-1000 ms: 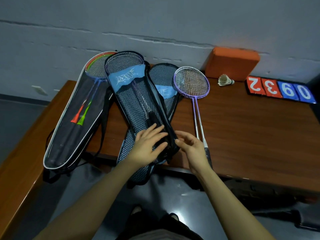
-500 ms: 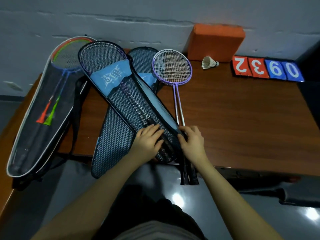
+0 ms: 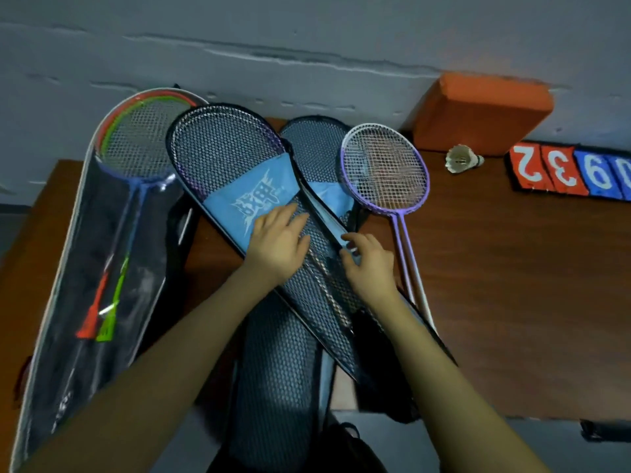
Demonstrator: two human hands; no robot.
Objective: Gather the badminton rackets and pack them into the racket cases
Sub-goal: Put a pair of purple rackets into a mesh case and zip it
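A: What does the head camera show?

B: A brown tabletop [image 3: 512,285] against a grey wall. A mesh racket case [image 3: 239,172] with a light blue patch lies slanted on it, with a racket inside. A second mesh case [image 3: 280,370] lies partly under it.

A: And the hands?

B: The left hand [image 3: 278,244] rests flat on the upper case, fingers straight and spread, just below the blue patch. The right hand [image 3: 367,264] is at the case's right edge, fingers bent, and it seems to pinch something small there, maybe the zipper; I cannot tell for sure.

A: Where are the other rackets?

B: Two purple rackets [image 3: 386,172] lie together on the tabletop, just beside the case on its right, outside any case. On the left, a big dark case [image 3: 68,302] with a white edge holds rackets with red and green frames [image 3: 143,131].

A: Anything more?

B: An orange block [image 3: 481,114] stands by the wall, a shuttlecock [image 3: 461,160] lies near it, and number cards [image 3: 563,172] are at the far right.
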